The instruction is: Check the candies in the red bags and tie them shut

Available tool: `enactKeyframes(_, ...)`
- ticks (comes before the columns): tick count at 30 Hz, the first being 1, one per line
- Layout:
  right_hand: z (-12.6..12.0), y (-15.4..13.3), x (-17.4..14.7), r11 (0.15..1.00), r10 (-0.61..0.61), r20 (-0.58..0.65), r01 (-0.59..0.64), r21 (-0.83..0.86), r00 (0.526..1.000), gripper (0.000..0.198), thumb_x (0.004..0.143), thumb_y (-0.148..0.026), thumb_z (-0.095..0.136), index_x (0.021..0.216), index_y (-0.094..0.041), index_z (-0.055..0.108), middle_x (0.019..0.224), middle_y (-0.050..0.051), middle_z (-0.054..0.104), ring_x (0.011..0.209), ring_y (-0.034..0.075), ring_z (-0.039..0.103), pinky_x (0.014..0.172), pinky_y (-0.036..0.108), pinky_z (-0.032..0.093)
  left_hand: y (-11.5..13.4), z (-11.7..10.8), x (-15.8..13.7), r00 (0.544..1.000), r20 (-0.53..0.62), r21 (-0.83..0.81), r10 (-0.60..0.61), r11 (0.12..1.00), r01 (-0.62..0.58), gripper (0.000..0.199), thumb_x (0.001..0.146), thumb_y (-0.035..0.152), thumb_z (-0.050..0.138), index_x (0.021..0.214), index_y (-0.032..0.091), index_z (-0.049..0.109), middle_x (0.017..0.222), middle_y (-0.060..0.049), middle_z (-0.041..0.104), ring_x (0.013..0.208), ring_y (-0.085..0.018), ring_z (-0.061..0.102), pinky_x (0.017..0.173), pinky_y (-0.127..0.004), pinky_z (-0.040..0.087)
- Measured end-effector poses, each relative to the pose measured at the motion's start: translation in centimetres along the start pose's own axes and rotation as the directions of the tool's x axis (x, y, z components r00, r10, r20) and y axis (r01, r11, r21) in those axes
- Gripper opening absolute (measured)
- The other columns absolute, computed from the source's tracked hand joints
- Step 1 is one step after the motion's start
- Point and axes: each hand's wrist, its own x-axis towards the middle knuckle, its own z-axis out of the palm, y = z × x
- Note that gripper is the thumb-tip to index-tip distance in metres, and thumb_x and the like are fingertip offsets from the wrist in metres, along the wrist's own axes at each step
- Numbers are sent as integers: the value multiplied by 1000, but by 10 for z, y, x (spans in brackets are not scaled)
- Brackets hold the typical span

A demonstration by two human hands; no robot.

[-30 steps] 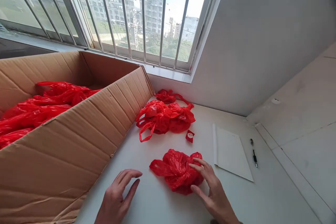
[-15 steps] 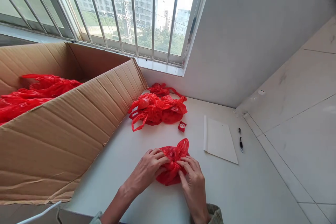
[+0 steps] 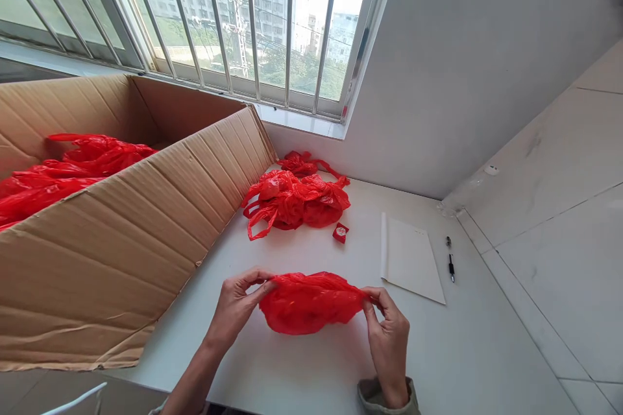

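A thin red plastic bag is stretched sideways between my two hands, low over the white table. My left hand pinches its left upper corner between thumb and fingers. At the opposite end, my right hand grips the right corner the same way. Through the translucent film, the bag looks bulky, but what is inside cannot be made out. Beyond it lies a small dark red packet with a round white mark.
Several knotted red plastic bags lie by the wall. On the left, a large cardboard box holds more red bags. A white notepad and a black pen rest on the table at right. A barred window stands behind.
My hands have moved apart, left hand leftward and right hand rightward. The red bag, gathered and bunched before, is now pulled wide between them.
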Motion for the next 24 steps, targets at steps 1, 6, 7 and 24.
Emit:
enactKeyframes(1, -5, 1, 2, 1000, 5, 53, -6, 11, 999, 18, 90, -28, 48, 89, -20, 65, 91, 3, 69, 81, 17, 65, 76, 29, 52, 0, -5, -2, 999, 2, -27, -37, 999, 37, 23, 88, 37, 58, 88, 17, 70, 86, -5, 70, 79, -20, 65, 69, -25, 52)
enactKeyframes(6, -25, -17, 7, 977, -213, 336, 199, 76, 917, 47, 80, -11, 46, 124, -23, 54, 127, 7, 59, 121, 21, 54, 102, 37, 45, 23, -21, -23, 976, 159, 222, 148, 958, -182, 37, 88, 24, 54, 124, 24, 55, 127, -9, 58, 118, -25, 55, 98, -37, 49)
enactKeyframes(7, -25, -25, 7, 965, -262, 380, 247, 87, 887, 53, 78, -10, 48, 129, -24, 51, 131, 7, 56, 125, 22, 50, 105, 39, 42, 32, -21, -27, 952, 227, 291, 208, 918, -270, 44, 86, 20, 55, 129, 26, 51, 133, -8, 54, 126, -25, 48, 105, -40, 43)
enactKeyframes(24, -29, -17, -6, 956, 138, -16, -129, 263, 990, 23, 89, -41, 55, 93, -20, 60, 82, 3, 63, 72, 16, 58, 62, 25, 46, 30, -19, -16, 972, -150, -524, -180, 848, 76, 18, 80, 31, 67, 89, 20, 58, 81, 0, 62, 69, -13, 56, 63, -22, 48)
